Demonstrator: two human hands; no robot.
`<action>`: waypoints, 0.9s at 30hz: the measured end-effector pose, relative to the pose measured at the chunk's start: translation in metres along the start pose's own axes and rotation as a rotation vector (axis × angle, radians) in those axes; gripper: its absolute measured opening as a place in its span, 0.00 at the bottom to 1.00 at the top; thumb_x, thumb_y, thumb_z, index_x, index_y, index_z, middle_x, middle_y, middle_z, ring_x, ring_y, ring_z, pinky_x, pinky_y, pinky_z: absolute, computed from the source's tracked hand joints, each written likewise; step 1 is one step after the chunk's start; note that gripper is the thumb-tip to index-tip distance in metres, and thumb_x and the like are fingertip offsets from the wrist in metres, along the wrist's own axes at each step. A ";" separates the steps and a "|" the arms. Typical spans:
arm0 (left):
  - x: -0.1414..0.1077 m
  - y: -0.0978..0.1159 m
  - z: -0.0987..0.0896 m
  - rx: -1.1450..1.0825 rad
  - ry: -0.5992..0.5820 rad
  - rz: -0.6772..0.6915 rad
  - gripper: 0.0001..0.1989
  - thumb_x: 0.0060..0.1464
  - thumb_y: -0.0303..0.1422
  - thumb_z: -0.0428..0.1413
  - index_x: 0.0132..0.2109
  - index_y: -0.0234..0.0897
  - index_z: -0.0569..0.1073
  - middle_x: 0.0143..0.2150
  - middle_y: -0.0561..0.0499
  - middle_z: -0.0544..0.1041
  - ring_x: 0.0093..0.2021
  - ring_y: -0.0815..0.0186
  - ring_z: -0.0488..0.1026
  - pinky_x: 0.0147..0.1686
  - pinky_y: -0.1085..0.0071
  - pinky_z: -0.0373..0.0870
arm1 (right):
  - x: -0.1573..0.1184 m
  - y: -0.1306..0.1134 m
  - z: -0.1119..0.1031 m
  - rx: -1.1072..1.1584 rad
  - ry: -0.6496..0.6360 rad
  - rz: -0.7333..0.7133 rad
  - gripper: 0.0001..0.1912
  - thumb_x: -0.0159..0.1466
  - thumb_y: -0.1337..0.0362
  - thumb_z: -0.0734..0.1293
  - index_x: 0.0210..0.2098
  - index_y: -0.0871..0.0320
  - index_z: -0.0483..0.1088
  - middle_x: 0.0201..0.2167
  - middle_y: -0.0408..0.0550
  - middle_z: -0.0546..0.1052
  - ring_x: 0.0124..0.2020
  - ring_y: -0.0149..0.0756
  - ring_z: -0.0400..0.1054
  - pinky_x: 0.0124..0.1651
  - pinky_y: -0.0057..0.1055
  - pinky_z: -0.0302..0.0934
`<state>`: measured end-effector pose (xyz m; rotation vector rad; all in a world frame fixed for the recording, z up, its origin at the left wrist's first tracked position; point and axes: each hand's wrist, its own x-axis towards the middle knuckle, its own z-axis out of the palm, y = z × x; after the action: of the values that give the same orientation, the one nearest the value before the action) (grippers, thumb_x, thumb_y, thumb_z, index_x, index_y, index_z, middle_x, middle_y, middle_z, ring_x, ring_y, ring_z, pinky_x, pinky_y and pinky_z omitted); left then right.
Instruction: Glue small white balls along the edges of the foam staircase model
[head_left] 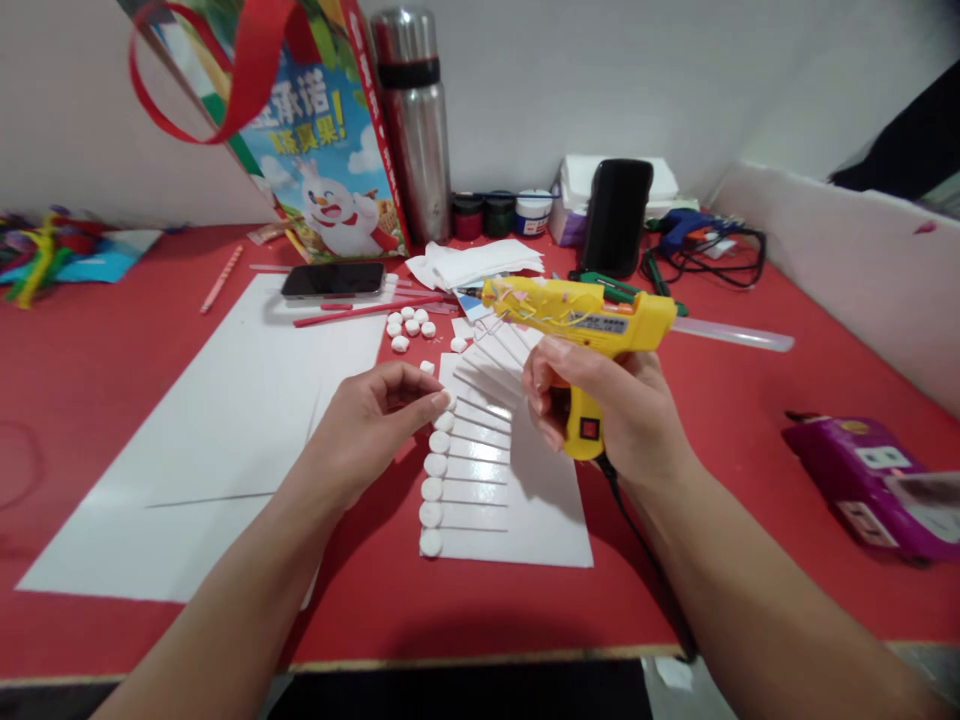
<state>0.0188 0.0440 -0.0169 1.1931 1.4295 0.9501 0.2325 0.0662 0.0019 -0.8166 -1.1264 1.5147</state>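
My right hand is wrapped round the handle of a yellow hot glue gun, its nozzle pointing left and a clear glue stick sticking out the back. With thumb and fingertips, my left hand pinches a small white disc at the upper end of a column of similar discs. Those discs run down the left edge of a white card. Thin grey sticks lie across the card, several reaching from the discs. Behind my left hand sits a loose cluster of white pieces.
A large white sheet lies left, with a phone at its far edge. Behind stand a printed bag, a steel flask, paint jars and an upright dark phone. A purple case lies right.
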 end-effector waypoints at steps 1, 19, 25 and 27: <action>0.000 0.000 0.000 -0.007 0.000 -0.006 0.15 0.50 0.41 0.69 0.39 0.35 0.78 0.33 0.51 0.80 0.32 0.67 0.74 0.35 0.69 0.70 | 0.000 0.000 0.000 0.001 -0.002 0.000 0.17 0.59 0.57 0.76 0.22 0.61 0.71 0.18 0.42 0.70 0.12 0.28 0.64 0.12 0.24 0.55; -0.007 0.000 -0.007 -0.025 -0.009 -0.027 0.15 0.53 0.42 0.67 0.38 0.36 0.74 0.32 0.53 0.78 0.32 0.69 0.74 0.36 0.72 0.73 | 0.000 0.001 0.000 -0.009 -0.001 -0.013 0.16 0.60 0.58 0.74 0.22 0.60 0.72 0.18 0.41 0.70 0.11 0.28 0.64 0.12 0.24 0.54; -0.011 0.000 -0.009 0.008 -0.114 -0.086 0.20 0.50 0.47 0.68 0.34 0.34 0.73 0.28 0.53 0.76 0.28 0.70 0.72 0.29 0.73 0.70 | -0.001 -0.003 0.001 -0.012 0.015 0.005 0.17 0.58 0.55 0.76 0.21 0.60 0.72 0.18 0.42 0.70 0.11 0.28 0.64 0.12 0.25 0.53; -0.011 -0.001 -0.008 0.026 -0.117 -0.093 0.21 0.49 0.48 0.68 0.34 0.34 0.73 0.28 0.53 0.76 0.28 0.70 0.72 0.30 0.73 0.70 | 0.000 -0.003 0.001 -0.010 0.021 0.007 0.17 0.57 0.55 0.76 0.21 0.60 0.72 0.18 0.42 0.71 0.12 0.28 0.64 0.12 0.25 0.53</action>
<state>0.0104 0.0336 -0.0142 1.1724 1.3951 0.7875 0.2322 0.0659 0.0050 -0.8422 -1.1177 1.5037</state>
